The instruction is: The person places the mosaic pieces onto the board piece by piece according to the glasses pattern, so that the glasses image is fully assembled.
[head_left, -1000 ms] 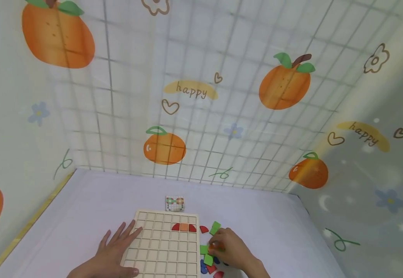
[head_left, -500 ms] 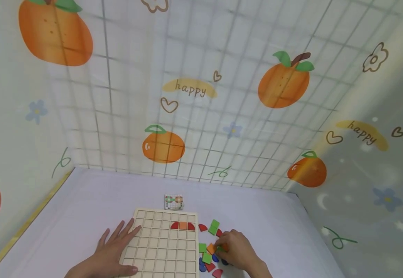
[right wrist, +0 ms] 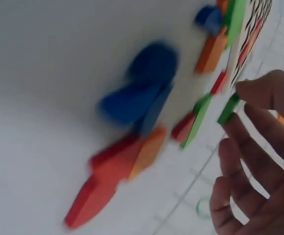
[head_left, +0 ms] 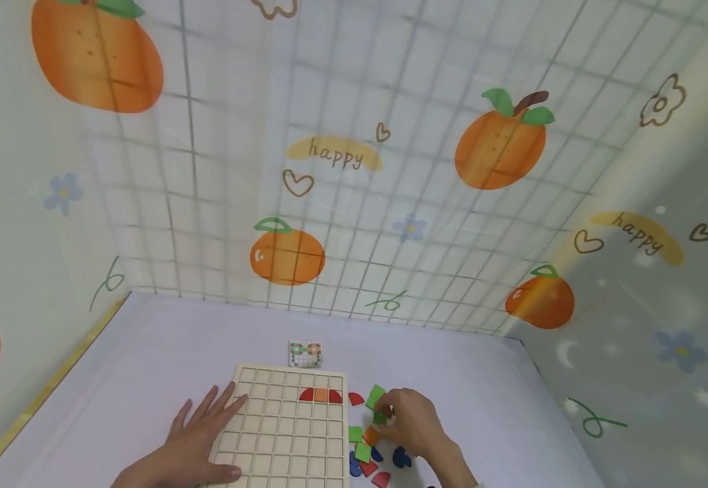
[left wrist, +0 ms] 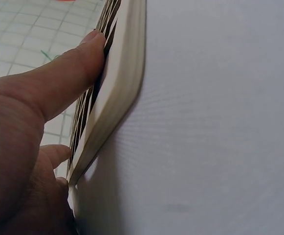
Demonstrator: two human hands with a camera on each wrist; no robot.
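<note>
A pale wooden grid board (head_left: 280, 434) lies on the table with a red quarter-round piece (head_left: 307, 394), an orange square (head_left: 321, 395) and another red quarter-round piece (head_left: 335, 396) side by side in one row. Across the board's left edge, my left hand (head_left: 192, 440) rests with fingers spread; its thumb (left wrist: 78, 63) presses the rim in the left wrist view. Right of the board, my right hand (head_left: 414, 423) pinches a small green square piece (right wrist: 229, 108) between thumb and fingertip, just above the loose pieces. The fingers partly cover that piece in the head view.
Loose green, orange, red and blue pieces lie along the board's right side, among them a green square (head_left: 362, 453), a red quarter-round piece (head_left: 381, 479) and blue pieces (head_left: 401, 457). A small pattern card (head_left: 305, 354) lies behind the board. A printed curtain (head_left: 354, 203) stands behind the table.
My right hand has moved away from me, up the loose pieces, and now carries the green piece. Blue pieces that it covered show now. My left hand and the board stay put.
</note>
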